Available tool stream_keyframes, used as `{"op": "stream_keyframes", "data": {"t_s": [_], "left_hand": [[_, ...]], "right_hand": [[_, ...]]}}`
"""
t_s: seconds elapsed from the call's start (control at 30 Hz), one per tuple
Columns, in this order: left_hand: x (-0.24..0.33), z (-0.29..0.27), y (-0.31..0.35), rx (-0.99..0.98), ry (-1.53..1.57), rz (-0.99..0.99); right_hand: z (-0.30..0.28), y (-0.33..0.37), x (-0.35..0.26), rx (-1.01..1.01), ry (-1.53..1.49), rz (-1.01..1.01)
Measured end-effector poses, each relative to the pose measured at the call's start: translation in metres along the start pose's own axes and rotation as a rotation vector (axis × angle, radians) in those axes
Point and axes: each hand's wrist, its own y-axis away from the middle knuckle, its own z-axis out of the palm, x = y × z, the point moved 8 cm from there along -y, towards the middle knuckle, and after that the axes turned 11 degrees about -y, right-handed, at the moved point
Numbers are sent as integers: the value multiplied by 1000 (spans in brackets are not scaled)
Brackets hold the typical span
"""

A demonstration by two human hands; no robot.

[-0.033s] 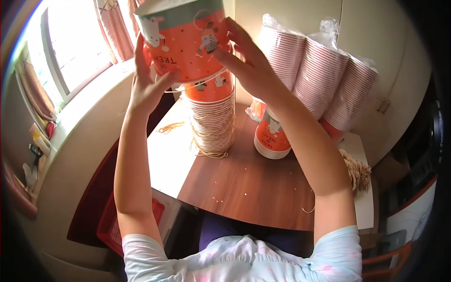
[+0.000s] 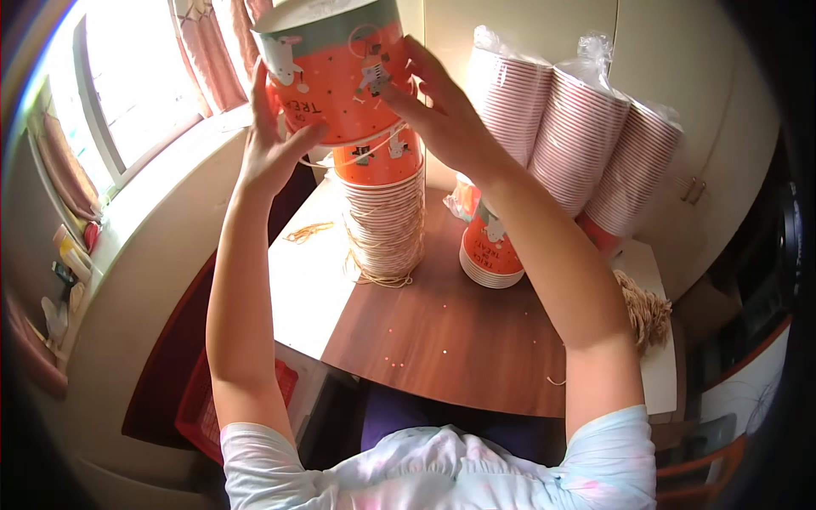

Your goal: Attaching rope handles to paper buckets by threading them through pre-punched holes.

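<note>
Up at the top of the view, my left hand (image 2: 276, 140) and my right hand (image 2: 446, 110) grip an orange paper bucket (image 2: 336, 81) from both sides. It has a grey-green band, cartoon figures and printed lettering, and is held upside down. A thin cord hangs in a loop below its rim. Directly beneath is a tall upside-down stack of nested paper buckets (image 2: 382, 204), with cords bunched round the stacked rims. The held bucket overlaps the top of this stack; whether it rests on it I cannot tell.
Right of the stack stands a shorter upside-down bucket stack (image 2: 491, 251). Behind it lean three tall plastic-wrapped stacks of buckets (image 2: 578, 140). A bundle of beige cords (image 2: 644, 314) lies at the brown table's (image 2: 442, 357) right side. A red basket (image 2: 200, 408) sits below left.
The bucket and both my hands have shifted very slightly, the bucket's left side a little to the right. Both hands keep their hold.
</note>
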Motion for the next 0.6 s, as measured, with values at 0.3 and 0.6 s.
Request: {"op": "stream_keyframes", "data": {"t_s": [0.3, 0.6], "left_hand": [[-108, 65, -7, -16, -296, -331], [-139, 68, 39, 53, -179, -389]], "right_hand": [[-50, 3, 112, 127, 381, 126], [-85, 84, 114, -77, 724, 634]]}}
